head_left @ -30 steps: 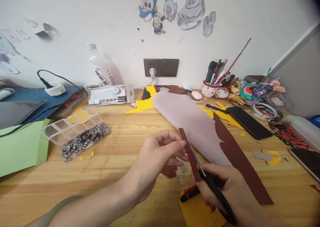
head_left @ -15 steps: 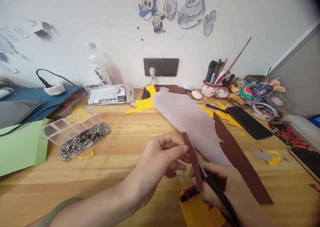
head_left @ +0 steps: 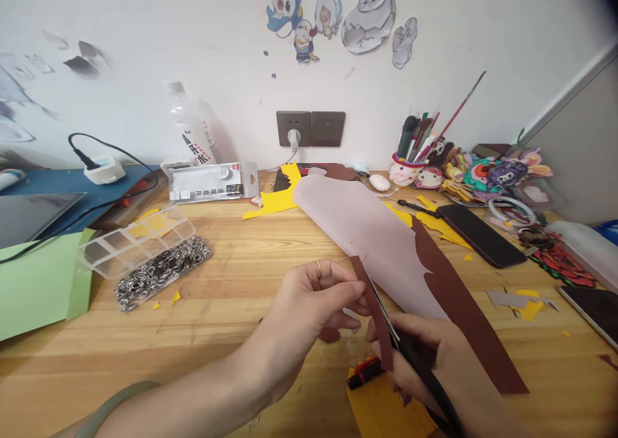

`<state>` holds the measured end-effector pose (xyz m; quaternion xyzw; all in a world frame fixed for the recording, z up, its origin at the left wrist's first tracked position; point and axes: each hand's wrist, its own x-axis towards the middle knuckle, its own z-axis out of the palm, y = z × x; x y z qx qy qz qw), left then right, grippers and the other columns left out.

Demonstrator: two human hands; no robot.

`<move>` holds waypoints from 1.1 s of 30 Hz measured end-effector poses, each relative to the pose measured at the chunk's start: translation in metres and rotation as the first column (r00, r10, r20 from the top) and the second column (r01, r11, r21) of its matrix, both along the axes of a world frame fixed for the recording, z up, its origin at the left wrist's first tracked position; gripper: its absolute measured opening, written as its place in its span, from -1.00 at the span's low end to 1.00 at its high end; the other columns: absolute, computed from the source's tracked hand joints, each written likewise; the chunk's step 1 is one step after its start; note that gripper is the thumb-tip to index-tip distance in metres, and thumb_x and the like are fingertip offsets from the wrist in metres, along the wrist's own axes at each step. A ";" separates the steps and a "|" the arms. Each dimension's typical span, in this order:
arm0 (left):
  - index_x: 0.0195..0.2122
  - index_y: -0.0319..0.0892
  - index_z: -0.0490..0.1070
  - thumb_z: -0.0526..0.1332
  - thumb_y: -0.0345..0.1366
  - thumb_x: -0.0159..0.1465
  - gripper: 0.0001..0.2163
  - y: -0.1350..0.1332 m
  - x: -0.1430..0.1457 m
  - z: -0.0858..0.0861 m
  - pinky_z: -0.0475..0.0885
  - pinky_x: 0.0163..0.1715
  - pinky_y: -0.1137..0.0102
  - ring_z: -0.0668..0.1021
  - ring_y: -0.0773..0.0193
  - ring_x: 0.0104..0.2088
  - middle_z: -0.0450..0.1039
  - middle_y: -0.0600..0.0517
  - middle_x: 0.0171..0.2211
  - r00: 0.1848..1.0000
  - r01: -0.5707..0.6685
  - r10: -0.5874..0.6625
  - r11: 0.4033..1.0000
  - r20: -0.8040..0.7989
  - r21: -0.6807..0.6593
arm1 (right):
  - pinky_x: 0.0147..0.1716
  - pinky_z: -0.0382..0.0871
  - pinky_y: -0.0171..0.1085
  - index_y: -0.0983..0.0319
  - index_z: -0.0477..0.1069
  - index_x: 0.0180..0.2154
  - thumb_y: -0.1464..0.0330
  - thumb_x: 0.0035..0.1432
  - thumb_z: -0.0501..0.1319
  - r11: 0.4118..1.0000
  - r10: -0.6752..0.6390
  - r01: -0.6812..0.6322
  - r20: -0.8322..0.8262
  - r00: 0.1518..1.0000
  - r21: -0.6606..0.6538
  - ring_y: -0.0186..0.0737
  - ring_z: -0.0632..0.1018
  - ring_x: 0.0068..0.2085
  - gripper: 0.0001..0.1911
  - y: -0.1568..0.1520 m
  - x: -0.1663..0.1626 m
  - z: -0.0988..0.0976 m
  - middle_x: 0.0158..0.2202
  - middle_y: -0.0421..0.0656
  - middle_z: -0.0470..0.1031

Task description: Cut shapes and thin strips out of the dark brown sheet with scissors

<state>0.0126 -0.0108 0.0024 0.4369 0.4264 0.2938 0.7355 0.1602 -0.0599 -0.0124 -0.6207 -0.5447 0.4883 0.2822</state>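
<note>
My left hand [head_left: 318,299] pinches a narrow brown strip [head_left: 382,335] between thumb and fingers. The strip slants down toward my right hand [head_left: 429,354], which is closed around the black handles of a pair of scissors [head_left: 420,367]. The blades lie along the strip's right edge and look nearly closed. Behind my hands rests a large pale pinkish-grey sheet [head_left: 362,225], with a brown sheet [head_left: 463,303] showing at its right. Under my right hand lie a yellow piece [head_left: 381,402] and a black pen-like object [head_left: 362,373], partly hidden.
On the left are a clear compartment box [head_left: 164,270] full of metal rings and a green folded sheet [head_left: 38,283]. A phone [head_left: 483,235], a pen cup [head_left: 406,169] and yellow scraps [head_left: 528,306] lie to the right. A plastic bottle [head_left: 190,125] stands by the wall.
Almost nothing differs. Both hands, the strip and the scissors hold nearly the same place; the view has shifted very slightly.
</note>
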 end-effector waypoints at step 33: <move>-0.43 -0.17 0.30 0.16 -0.13 0.10 -0.80 0.001 -0.001 0.000 0.30 -0.46 0.43 0.44 0.37 -0.49 0.43 0.02 -0.43 1.000 -0.024 0.024 0.999 0.005 -0.035 | -0.71 0.07 -0.47 0.27 0.37 -0.61 0.50 -0.11 0.07 0.999 0.001 -0.001 -0.014 1.000 -0.040 -0.46 0.18 -0.67 -0.84 0.000 0.001 0.000 -0.72 -0.35 0.15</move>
